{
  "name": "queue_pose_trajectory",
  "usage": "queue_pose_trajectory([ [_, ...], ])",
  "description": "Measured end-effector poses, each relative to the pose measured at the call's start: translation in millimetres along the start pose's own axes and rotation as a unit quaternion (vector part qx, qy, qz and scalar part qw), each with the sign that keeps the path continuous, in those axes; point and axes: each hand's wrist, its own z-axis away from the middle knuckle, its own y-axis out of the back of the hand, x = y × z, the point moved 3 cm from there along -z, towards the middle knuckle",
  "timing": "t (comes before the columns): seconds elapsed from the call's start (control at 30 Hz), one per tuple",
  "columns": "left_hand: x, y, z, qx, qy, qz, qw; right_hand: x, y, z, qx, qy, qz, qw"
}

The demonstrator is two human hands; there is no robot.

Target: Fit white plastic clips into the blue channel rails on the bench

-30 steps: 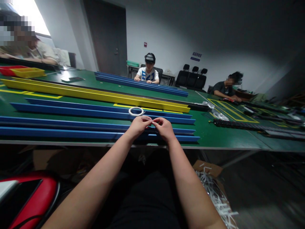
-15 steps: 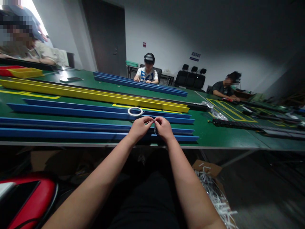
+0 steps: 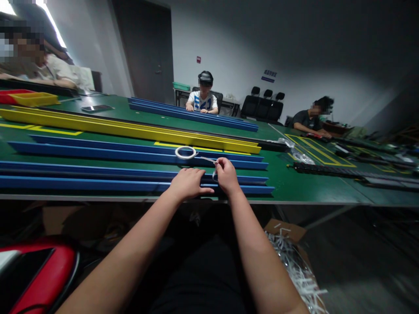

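Observation:
My right hand (image 3: 227, 176) is closed in a pinch on a thin white tape strip (image 3: 207, 159), which stretches left from the fingertips. A curled pale end shows just below the pinch. My left hand (image 3: 187, 183) rests open over the front blue rail (image 3: 98, 183), fingers extended and thumb pointing at the right hand. Behind both hands, a white tape roll (image 3: 185, 158) lies on the second blue rail (image 3: 98, 152). Whether the strip joins the roll, I cannot tell.
A long yellow rail (image 3: 131, 131) runs behind the blue ones on the green table (image 3: 294, 185). More blue rails (image 3: 196, 116) lie farther back. A black strip (image 3: 327, 170) is at right. Below stands a carton of white shreds (image 3: 294, 266). Several people sit around.
My left hand has let go of the strip, dropped down and left, and spread its fingers over the front blue rail. My right hand keeps its pinch in nearly the same place.

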Motion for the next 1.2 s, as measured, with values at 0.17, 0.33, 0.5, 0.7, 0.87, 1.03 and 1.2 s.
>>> queue_pose_trajectory([
  [0.17,2,-5.0,0,0.006,0.008,-0.058,0.998,-2,0,1,0.018,-0.008,-0.054,0.998],
  [0.33,3,-4.9,0,0.001,0.013,-0.059,0.998,-2,-2,1,0.014,-0.028,-0.129,0.991],
  [0.5,3,-5.1,-1,0.002,0.021,-0.061,0.998,-3,3,-1,0.013,-0.054,-0.184,0.981],
  [0.7,3,-6.5,0,0.005,0.012,-0.073,0.997,-9,13,8,-0.029,-0.06,-0.172,0.983],
  [0.87,3,-7.4,0,0.011,0.014,-0.074,0.997,-5,26,17,-0.027,-0.059,-0.089,0.994],
  [1.03,4,-6.7,0,0.012,0.015,-0.071,0.997,2,41,21,0.015,-0.065,-0.084,0.994],
  [1.2,6,-5.3,1,0.007,0.015,-0.094,0.995,3,53,27,-0.035,-0.132,-0.277,0.951],
])
